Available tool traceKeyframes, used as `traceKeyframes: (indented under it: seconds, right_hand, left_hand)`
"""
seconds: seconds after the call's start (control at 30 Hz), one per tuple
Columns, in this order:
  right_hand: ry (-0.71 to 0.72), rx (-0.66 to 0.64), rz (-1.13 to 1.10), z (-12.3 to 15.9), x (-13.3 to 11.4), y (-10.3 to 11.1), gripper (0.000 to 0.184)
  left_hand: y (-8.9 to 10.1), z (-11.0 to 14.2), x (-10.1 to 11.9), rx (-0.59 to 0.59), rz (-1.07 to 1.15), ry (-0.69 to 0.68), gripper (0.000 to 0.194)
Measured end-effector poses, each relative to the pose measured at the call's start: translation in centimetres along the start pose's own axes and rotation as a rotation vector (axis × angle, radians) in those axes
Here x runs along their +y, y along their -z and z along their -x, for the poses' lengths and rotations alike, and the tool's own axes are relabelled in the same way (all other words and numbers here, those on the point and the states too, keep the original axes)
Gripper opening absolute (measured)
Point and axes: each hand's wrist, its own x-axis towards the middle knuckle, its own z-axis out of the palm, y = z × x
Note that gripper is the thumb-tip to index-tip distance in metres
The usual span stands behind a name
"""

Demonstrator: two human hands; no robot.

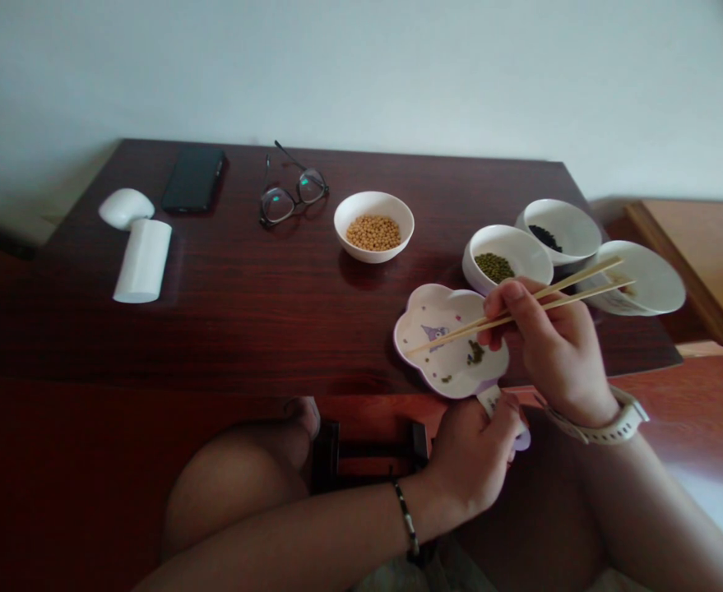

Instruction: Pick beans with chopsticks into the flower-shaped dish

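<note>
Chopsticks [453, 331]: which hand has them?

The right hand [552, 349], with a white watch strap [595, 423] around its wrist. Thumb and curled fingers pinch the pair near the middle; nothing about that hand is spread.

Where do the tips point?

Down over the left side of a flower-shaped dish [453, 308] with a purple cartoon print, close together and near its rim. Whether they've got a bean between them, I can't tell.

What's on the dish?

A small clump of mung beans [475, 353] near the middle, and a few more specks off to the left of it.

And the other hand?

The left hand [469, 452] is closed around the dish's white handle [490, 400], a beaded bracelet [407, 518] on its wrist. The dish sits at the near edge of the dark wood table [243, 288].

Anything past the dish?

A white bowl of soybeans [373, 200], a white bowl of mung beans [502, 238], a white bowl of black beans [574, 230], and a tilted white bowl [651, 275] beyond the chopsticks' upper ends, its contents hidden. Farther left lie eyeglasses [290, 187], a black smartphone [193, 179] and a white mushroom-shaped lamp [142, 261].
</note>
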Motion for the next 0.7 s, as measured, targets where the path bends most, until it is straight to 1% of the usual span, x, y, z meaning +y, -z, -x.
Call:
traceKeyframes:
  seconds: [0.23, 0.5, 0.7]
  right_hand:
    - [0.009, -0.006, -0.019, 0.09, -0.10, -0.20, 0.042]
    - [0.001, -0.010, -0.008, 0.09, 0.01, -0.16, 0.041]
    - [0.005, 0.003, 0.004, 0.12, 0.12, -0.06, 0.041]
  left_hand:
    - [-0.03, -0.01, -0.22, -0.005, -0.007, -0.031, 0.044]
    - [-0.03, 0.01, -0.57, 0.002, 0.024, -0.044, 0.045]
    - [-0.01, 0.04, -0.45, -0.012, -0.013, -0.044, 0.045]
